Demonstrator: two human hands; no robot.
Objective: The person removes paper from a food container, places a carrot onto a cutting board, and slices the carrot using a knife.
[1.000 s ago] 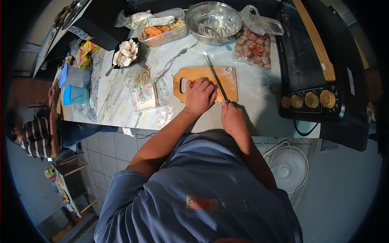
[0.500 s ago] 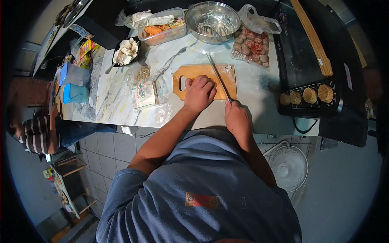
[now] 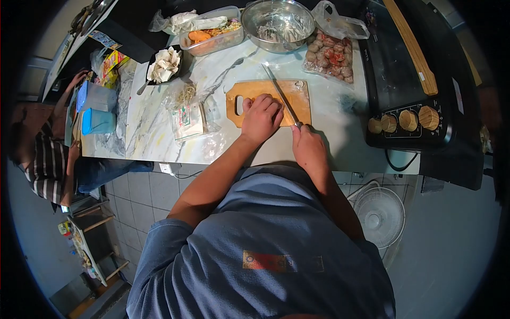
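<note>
On the marble-patterned counter lies a wooden cutting board (image 3: 301, 101) with a handle slot at its left end. My left hand (image 3: 261, 119) rests on the board with fingers curled down; whatever sits under them is mostly hidden, with only a bit of orange at the fingertips. A long knife (image 3: 280, 91) is gripped by its handle in my right hand (image 3: 309, 148). Its blade slants across the board, just right of my left fingers, with the tip past the board's far edge.
Behind the board stand a steel bowl (image 3: 278, 47), a plastic food container (image 3: 215, 42) and a bag of meatballs (image 3: 329, 57). Left are a black dish of wrappers (image 3: 164, 66) and a plastic packet (image 3: 188, 122). An electric griddle (image 3: 404, 80) stands right. Another person (image 3: 50, 159) is far left.
My right hand and the knife have shifted slightly toward my left hand, the blade tip moving left and away from me. At left, the other person has raised an arm toward the shelf.
</note>
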